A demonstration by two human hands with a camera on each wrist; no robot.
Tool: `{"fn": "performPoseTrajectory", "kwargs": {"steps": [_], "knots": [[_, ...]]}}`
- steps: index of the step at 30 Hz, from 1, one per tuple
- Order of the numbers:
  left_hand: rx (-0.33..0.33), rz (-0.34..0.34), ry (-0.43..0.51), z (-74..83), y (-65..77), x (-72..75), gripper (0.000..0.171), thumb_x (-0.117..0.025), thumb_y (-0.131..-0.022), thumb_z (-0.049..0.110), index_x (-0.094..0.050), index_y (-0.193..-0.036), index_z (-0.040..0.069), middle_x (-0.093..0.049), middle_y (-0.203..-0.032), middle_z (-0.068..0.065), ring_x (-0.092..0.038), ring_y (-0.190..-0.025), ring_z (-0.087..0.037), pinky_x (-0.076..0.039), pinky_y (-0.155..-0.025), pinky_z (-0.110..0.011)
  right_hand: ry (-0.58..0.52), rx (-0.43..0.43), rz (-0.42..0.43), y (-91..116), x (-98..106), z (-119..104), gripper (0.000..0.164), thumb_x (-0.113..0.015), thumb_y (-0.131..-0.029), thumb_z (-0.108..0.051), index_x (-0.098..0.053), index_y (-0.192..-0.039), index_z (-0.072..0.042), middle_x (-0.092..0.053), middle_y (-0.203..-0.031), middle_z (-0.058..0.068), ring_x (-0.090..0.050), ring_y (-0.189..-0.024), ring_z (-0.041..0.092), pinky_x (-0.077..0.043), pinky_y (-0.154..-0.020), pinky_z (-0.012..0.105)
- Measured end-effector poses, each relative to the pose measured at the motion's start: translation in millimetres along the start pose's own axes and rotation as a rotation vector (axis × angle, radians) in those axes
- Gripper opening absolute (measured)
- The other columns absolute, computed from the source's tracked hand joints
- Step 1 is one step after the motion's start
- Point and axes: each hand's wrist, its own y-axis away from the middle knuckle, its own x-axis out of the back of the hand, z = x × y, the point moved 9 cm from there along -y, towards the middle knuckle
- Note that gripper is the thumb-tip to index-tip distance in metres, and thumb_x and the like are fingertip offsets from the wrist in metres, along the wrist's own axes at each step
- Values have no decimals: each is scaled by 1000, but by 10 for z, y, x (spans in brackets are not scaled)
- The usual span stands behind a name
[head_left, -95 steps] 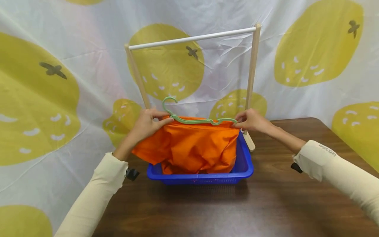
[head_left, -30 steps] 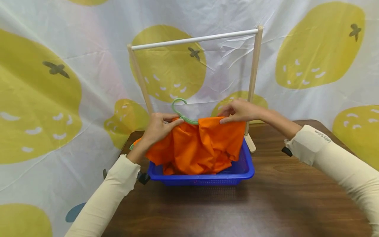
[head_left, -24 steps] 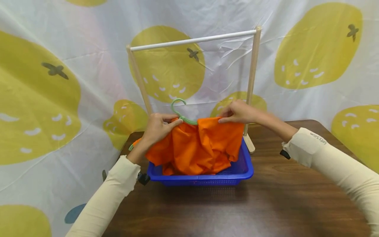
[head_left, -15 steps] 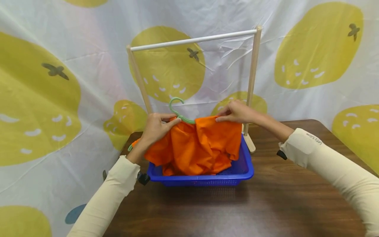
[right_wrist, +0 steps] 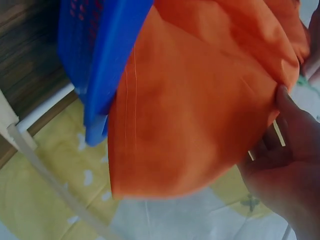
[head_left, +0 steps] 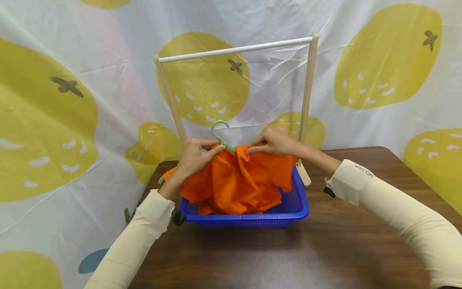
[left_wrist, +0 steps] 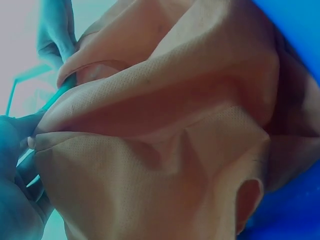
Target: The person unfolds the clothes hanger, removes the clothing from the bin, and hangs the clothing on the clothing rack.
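An orange short-sleeved shirt hangs from both hands, its lower part bunched in the blue basket. A green hanger sits mostly inside the shirt, with its hook standing up out of the neck opening. Its left end shows at the left sleeve. My left hand pinches the hanger and the cloth beside the neck. Just right of the neck, my right hand pinches the shirt's upper edge between thumb and fingers. The right wrist view shows the thumb pressed on the orange cloth.
Behind the basket stands a rack with wooden posts and a white bar. One wooden foot shows at the basket's right. A curtain with yellow fruit prints backs the brown table.
Earlier the hanger lay across the shirt's top edge; now its right side is covered by cloth. My right hand has slid left along the shirt from the shoulder to near the neck.
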Motion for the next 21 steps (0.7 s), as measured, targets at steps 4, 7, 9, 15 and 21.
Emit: {"fn": "performPoseTrajectory", "kwargs": {"steps": [4, 7, 9, 15, 21], "knots": [[3, -4, -9, 21, -18, -32, 23, -84, -90, 29, -85, -105, 12, -80, -99, -5, -77, -82, -19, -58, -64, -33, 15, 22, 28, -68, -53, -95, 14, -82, -91, -19, -85, -101, -10, -75, -76, -3, -38, -57, 7, -34, -58, 26], [-1, -3, -14, 45, -27, -49, 24, -84, -90, 29, -84, -106, 12, -80, -98, -6, -76, -81, -20, -58, -63, -33, 3, -23, 43, -95, -93, -108, 17, -80, -93, -23, -84, -105, -10, -80, -90, 1, -50, -62, 6, -40, -62, 26], [-4, 4, -14, 58, -31, -52, 24, -84, -90, 29, -84, -106, 11, -80, -98, -7, -76, -81, -21, -58, -63, -34, -16, -66, 50, -100, -115, -98, 20, -79, -95, -25, -84, -109, -11, -80, -95, 1, -50, -61, 6, -40, -62, 26], [-10, 29, -2, 67, -67, -54, 22, -84, -90, 27, -85, -104, 10, -80, -95, -7, -75, -78, -21, -56, -63, -33, -82, -125, 95, -88, -103, -91, 19, -76, -97, -23, -82, -111, -10, -78, -88, -1, -35, -53, 7, -33, -57, 26], [-4, 21, -4, 66, -90, -57, 22, -83, -91, 28, -85, -104, 11, -80, -94, -7, -75, -77, -20, -56, -62, -32, -101, -140, 128, -85, -91, -76, 19, -76, -98, -23, -81, -111, -10, -78, -91, 1, -39, -54, 7, -35, -57, 25]]}}
